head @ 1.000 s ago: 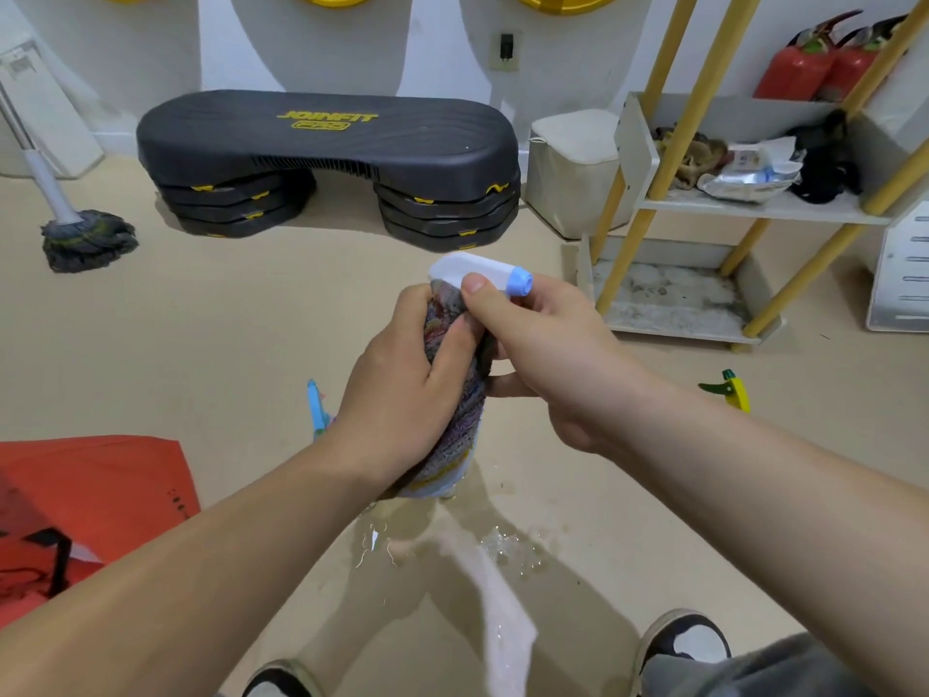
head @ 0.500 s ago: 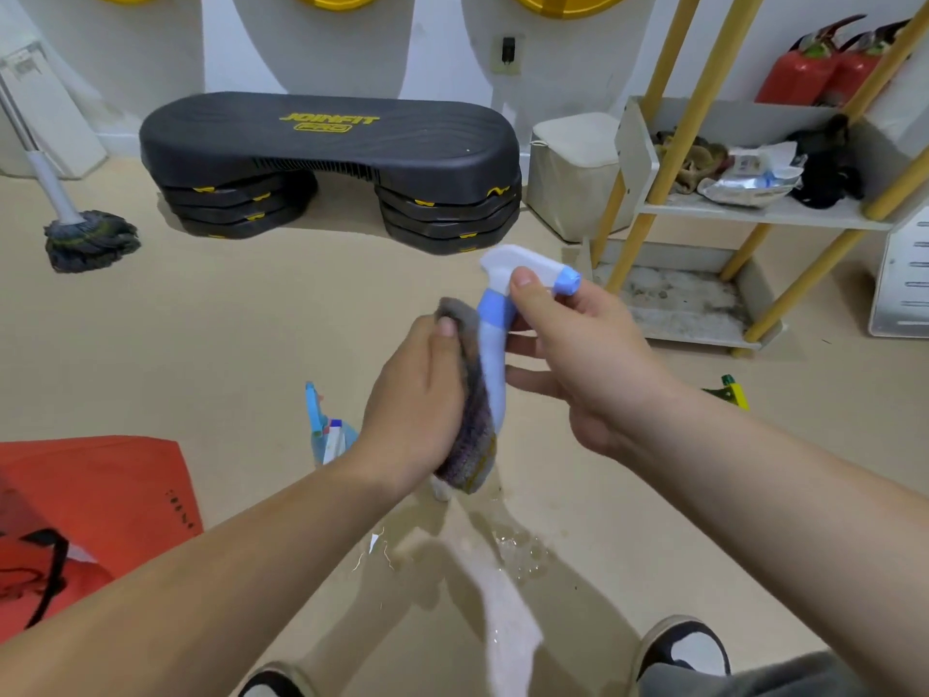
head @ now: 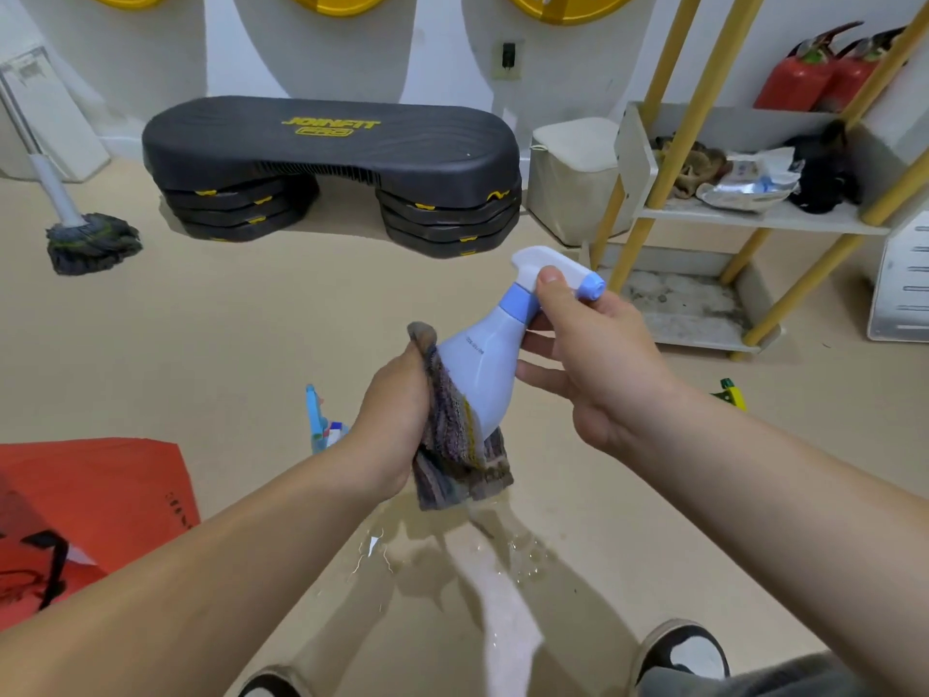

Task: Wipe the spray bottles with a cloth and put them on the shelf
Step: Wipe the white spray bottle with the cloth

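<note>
Beige floor (head: 251, 344) with a wet puddle (head: 502, 555), a mop head (head: 90, 241), a black step platform (head: 332, 173), an orange bag (head: 95, 505) and spray bottles (head: 319, 420). A yellow-legged shelf (head: 754, 221) holds cloths and packets.

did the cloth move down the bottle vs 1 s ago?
Yes. The cloth slid from the neck to the base of the spray bottle, away from the step platform.

Cloth (head: 455, 440) w/ left hand (head: 397, 420) has slid down from the neck to the spray bottle (head: 485, 367) base; bottle body now bare, tilted, nozzle toward shelf.
</note>
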A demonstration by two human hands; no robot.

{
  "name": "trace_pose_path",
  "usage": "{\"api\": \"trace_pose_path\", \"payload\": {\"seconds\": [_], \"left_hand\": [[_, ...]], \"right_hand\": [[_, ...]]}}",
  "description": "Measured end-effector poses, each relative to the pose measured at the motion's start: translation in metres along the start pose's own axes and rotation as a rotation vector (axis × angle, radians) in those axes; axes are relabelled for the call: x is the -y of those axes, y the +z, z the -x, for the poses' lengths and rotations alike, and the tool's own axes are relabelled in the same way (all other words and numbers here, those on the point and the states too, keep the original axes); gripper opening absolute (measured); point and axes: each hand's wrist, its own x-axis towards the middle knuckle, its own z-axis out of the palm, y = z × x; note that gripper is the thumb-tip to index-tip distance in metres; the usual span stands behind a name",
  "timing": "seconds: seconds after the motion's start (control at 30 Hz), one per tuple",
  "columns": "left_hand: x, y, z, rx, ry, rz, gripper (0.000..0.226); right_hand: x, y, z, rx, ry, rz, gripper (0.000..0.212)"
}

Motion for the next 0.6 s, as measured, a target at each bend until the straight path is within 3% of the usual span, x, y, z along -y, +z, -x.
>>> {"api": "trace_pose_path", "payload": {"seconds": [0.07,0.13,0.2,0.33,0.4,0.47,0.5,0.6], "left_hand": [[0.002,0.004,0.004,-0.15,0.365,-0.37,0.04],[0.008,0.008,0.012,-0.169,0.756,-0.624,0.032],[0.009,0.004,0.012,-0.163,0.867,-0.677,0.029],[0.005,-0.01,-0.003,0.02,0.676,-0.491,0.036],[0.003,-0.015,-0.009,0.04,0.355,-0.289,0.049],[0.007,-0.018,-0.015,0.196,-0.004,0.019,0.056],[0.011,-0.018,-0.017,0.269,-0.099,0.185,0.058],[0.014,-0.013,-0.016,0.274,-0.088,0.417,0.058]], "right_hand": [[-0.011,0.008,0.002,0.031,0.008,0.03,0.024],[-0.025,0.018,0.006,0.073,0.004,0.093,0.03],[-0.029,0.026,0.009,0.092,0.003,0.137,0.033],[-0.023,0.027,0.006,0.103,-0.004,0.136,0.031],[-0.019,0.026,0.005,0.073,-0.032,0.155,0.031],[-0.014,0.024,0.005,0.035,-0.061,0.133,0.029],[-0.011,0.022,0.003,0.028,-0.081,0.102,0.026],[-0.005,0.015,0.0,0.02,-0.13,0.011,0.023]]}}
